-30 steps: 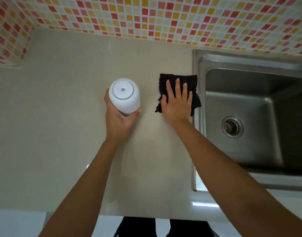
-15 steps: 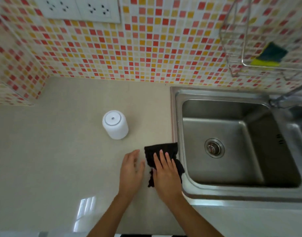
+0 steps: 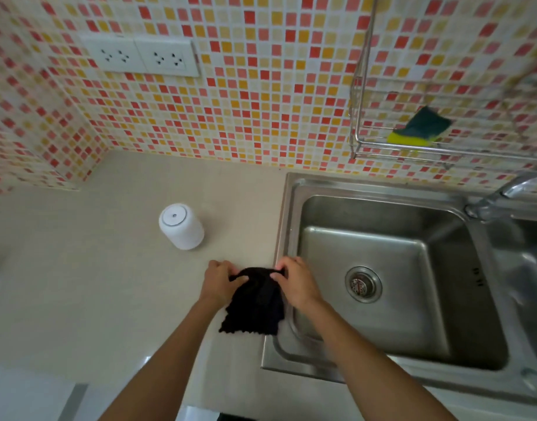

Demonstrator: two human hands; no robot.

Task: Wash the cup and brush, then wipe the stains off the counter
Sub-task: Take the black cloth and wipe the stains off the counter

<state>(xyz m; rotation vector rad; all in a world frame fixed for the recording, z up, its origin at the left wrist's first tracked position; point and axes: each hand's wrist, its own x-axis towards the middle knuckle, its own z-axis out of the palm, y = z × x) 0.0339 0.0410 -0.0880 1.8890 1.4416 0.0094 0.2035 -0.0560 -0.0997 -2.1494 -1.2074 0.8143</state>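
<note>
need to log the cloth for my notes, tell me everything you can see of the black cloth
The black cloth looks like soft, textured fabric with a zigzag lower edge. It is bunched and hangs lifted, pinched at its top corners by the left hand and right hand. It sits over the counter edge beside the sink rim. Whether it is wet cannot be told.

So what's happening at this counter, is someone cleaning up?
Yes. A person is holding a black cloth by its top edge, left hand and right hand each pinching a corner, lifted over the counter right beside the sink. A white cup stands upside down on the counter, untouched. A sponge sits in the wire rack on the tiled wall. No brush is in view.
</note>
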